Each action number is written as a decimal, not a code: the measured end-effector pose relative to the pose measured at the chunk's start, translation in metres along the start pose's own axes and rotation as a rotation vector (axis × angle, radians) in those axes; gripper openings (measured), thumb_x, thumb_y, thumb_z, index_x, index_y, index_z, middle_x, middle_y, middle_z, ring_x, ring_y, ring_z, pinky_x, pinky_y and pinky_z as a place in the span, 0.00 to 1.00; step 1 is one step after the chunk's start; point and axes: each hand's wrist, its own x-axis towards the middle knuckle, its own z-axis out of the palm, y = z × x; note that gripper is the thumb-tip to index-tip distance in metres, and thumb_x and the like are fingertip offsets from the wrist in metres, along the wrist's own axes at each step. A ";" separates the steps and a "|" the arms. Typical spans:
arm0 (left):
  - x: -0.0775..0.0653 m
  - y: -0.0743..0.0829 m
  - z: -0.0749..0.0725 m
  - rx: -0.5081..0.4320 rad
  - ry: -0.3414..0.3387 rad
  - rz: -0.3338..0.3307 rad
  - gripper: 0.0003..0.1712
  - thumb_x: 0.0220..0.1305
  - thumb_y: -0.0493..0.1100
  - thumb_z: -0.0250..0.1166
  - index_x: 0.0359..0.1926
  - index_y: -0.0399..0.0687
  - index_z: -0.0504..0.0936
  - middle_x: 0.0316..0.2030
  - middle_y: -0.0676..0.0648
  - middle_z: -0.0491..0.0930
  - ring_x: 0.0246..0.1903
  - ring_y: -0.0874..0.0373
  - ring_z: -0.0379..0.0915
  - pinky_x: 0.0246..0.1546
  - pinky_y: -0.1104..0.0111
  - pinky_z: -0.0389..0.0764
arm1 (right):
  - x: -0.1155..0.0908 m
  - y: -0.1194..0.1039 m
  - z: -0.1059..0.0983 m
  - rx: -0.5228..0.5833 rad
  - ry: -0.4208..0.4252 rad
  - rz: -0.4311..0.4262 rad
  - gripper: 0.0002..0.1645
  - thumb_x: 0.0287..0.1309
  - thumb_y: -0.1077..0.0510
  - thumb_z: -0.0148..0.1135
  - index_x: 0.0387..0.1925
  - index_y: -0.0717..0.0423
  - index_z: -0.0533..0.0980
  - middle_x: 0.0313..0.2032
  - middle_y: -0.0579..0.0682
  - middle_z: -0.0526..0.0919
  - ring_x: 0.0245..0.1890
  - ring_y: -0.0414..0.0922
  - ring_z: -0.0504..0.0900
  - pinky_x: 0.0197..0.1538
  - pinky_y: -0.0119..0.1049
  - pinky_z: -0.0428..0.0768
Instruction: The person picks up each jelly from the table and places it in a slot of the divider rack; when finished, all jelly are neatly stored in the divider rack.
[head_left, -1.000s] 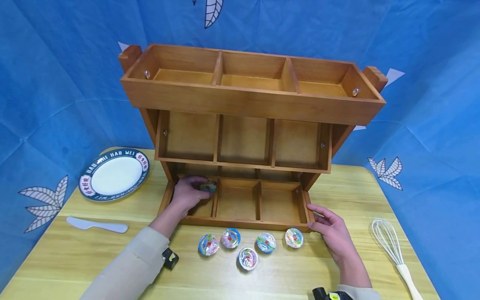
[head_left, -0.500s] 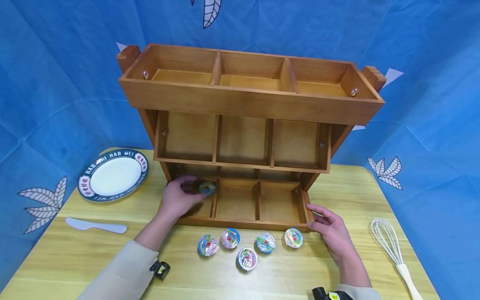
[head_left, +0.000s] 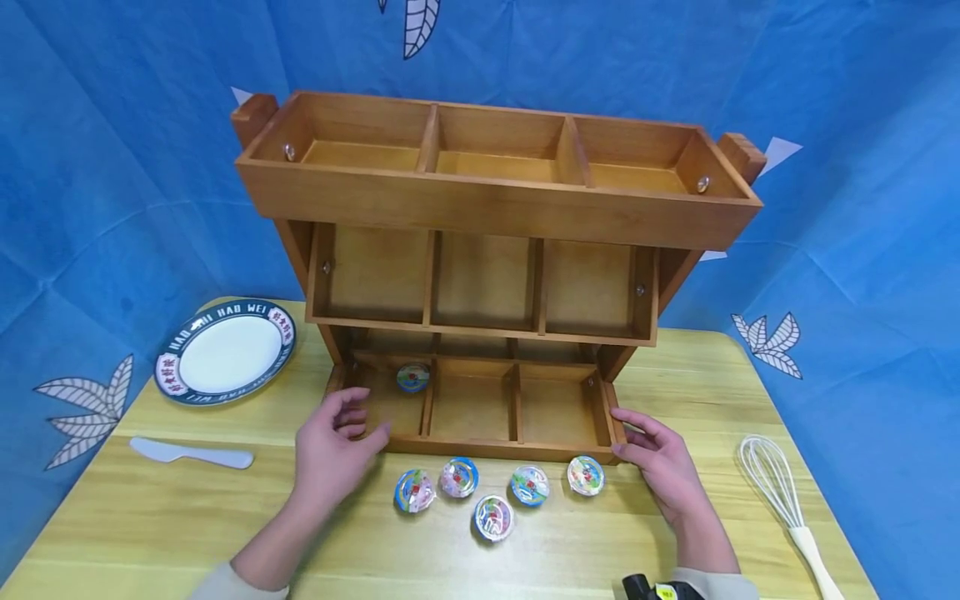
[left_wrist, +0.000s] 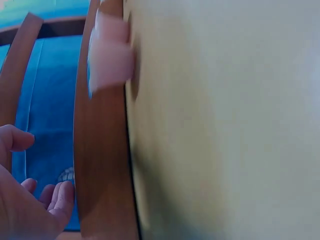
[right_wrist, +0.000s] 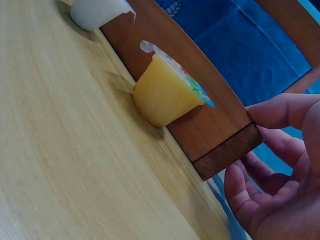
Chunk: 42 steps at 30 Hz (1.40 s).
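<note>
Left hand (head_left: 330, 454) has drawn back toward eight o'clock since half a second ago, leaving a lidded cup (head_left: 412, 378) where it stood, inside the nine o'clock compartment (head_left: 393, 412) of the wooden bottom tray (head_left: 487, 451). Within that compartment the cup sits between one and two o'clock, close beside the divider (head_left: 428, 408). That hand is now released, its fingers loosely bent around nothing, hovering near the tray's front corner at eight o'clock. Of the two hands, the right hand (head_left: 667, 471) stays as it was, pinching the tray's four o'clock corner between thumb and fingers. Reading a clock centred on the bottom tray in the head view, five more lidded cups stand along its front on the tabletop (head_left: 420, 558): one near seven (head_left: 415, 491), one near half past six (head_left: 459, 477), one almost at six (head_left: 493, 518), one near five (head_left: 530, 485) and one at four (head_left: 586, 475). The right wrist view shows this last one upright with yellow sides, just beside the tray's front wall. Toward twelve rise a middle tray (head_left: 480, 330) and a top tray (head_left: 495, 198), each split into three compartments. Between nine and ten lies a dark-rimmed plate (head_left: 225, 354); between eight and nine, a white knife (head_left: 191, 452); between three and four, a whisk (head_left: 776, 492).
</note>
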 end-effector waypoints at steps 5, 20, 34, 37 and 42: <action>-0.020 0.001 0.002 -0.040 0.000 0.023 0.26 0.44 0.25 0.78 0.47 0.35 0.80 0.43 0.40 0.81 0.41 0.46 0.78 0.42 0.65 0.83 | 0.000 0.000 0.000 -0.002 -0.002 0.000 0.32 0.58 0.72 0.63 0.65 0.67 0.70 0.65 0.61 0.65 0.54 0.48 0.74 0.49 0.32 0.80; -0.055 0.000 0.012 -0.077 -0.155 -0.216 0.26 0.41 0.30 0.81 0.45 0.38 0.82 0.39 0.41 0.81 0.39 0.49 0.80 0.41 0.67 0.84 | -0.001 -0.001 0.000 -0.006 0.004 0.009 0.32 0.58 0.72 0.63 0.65 0.66 0.70 0.66 0.59 0.64 0.55 0.50 0.71 0.49 0.32 0.80; -0.060 -0.011 0.025 -0.090 -0.290 -0.285 0.33 0.34 0.29 0.83 0.47 0.38 0.82 0.38 0.44 0.80 0.35 0.53 0.79 0.37 0.69 0.83 | 0.000 0.000 0.000 -0.010 0.005 0.009 0.32 0.58 0.71 0.63 0.65 0.66 0.70 0.66 0.59 0.64 0.54 0.49 0.72 0.48 0.32 0.80; -0.060 -0.013 0.025 -0.064 -0.301 -0.263 0.33 0.34 0.30 0.83 0.46 0.39 0.82 0.37 0.45 0.79 0.35 0.54 0.79 0.36 0.70 0.83 | 0.000 0.000 0.000 -0.008 0.006 0.008 0.32 0.58 0.71 0.64 0.65 0.66 0.70 0.65 0.59 0.65 0.54 0.48 0.73 0.48 0.32 0.80; -0.059 -0.017 0.026 -0.049 -0.299 -0.224 0.31 0.35 0.30 0.83 0.45 0.39 0.82 0.37 0.45 0.80 0.35 0.54 0.78 0.36 0.70 0.83 | 0.000 0.000 0.000 -0.018 0.004 0.004 0.32 0.58 0.71 0.63 0.65 0.66 0.70 0.66 0.59 0.65 0.54 0.49 0.72 0.48 0.32 0.80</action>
